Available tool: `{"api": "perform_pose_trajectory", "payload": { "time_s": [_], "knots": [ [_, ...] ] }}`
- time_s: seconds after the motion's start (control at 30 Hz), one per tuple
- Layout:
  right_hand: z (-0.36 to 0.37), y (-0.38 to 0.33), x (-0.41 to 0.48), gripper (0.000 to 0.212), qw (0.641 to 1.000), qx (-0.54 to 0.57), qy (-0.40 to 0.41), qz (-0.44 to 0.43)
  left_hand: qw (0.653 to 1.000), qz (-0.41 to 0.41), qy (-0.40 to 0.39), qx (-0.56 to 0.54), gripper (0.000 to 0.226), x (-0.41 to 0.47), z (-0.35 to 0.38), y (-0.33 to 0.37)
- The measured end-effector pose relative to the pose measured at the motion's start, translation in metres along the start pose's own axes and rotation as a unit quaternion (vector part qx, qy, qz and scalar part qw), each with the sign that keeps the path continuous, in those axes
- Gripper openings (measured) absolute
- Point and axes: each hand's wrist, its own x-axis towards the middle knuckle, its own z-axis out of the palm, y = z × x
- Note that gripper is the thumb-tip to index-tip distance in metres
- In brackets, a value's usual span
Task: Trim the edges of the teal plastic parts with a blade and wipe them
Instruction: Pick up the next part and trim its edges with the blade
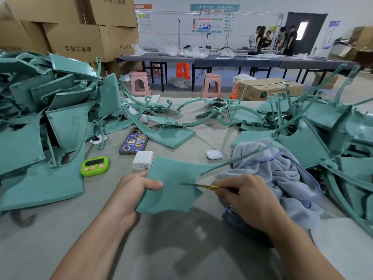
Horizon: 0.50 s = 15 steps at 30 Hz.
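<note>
Teal plastic part (171, 184), a flat fan-shaped panel with a long thin arm running off to the right, is held just above the grey cloth-covered table (181, 249), near its front edge and between the two hands. Left hand (133, 190) grips the panel's left edge, thumb pressed on the upper face and fingers curled underneath. Right hand (242, 195) has its fingers closed round the yellow handle of a slim metal blade (189, 184), whose tip lies across the panel's face beside the jagged, notched right edge. Assessment: trimming of this piece is in progress. The notched edge shows rough points, so the cut appears unfinished, and wiping has not yet begun. Crumpled pale blue towel (282, 174) lies just beside the right hand, partly under the part's thin arm, within easy reach for that step. Large heap of teal parts (50, 110) is stacked on the left of the table and a second heap (323, 134) on the right. Which is finished stock and which is waiting cannot be told from this view, so overall progress is uncertain, though a considerable quantity looks outstanding. Also on the table: lime-green digital timer (94, 166), dark phone in a sticker-decorated case (134, 141), white plug adapter (143, 160) and white earbud case (214, 154).
</note>
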Motion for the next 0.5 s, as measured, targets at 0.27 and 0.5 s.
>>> {"api": "perform_pose_trajectory", "payload": {
  "time_s": [0.27,0.5],
  "knots": [
    [-0.002,0.001,-0.006,0.017,0.996,0.038,0.070,0.048,0.995,0.011,0.080,-0.053,0.031,0.005,-0.009,-0.002],
    [0.019,-0.016,-0.005,0.031,0.995,0.017,0.038,0.085,0.988,-0.013,0.093,-0.122,0.028,0.010,-0.002,-0.006]
  ]
}}
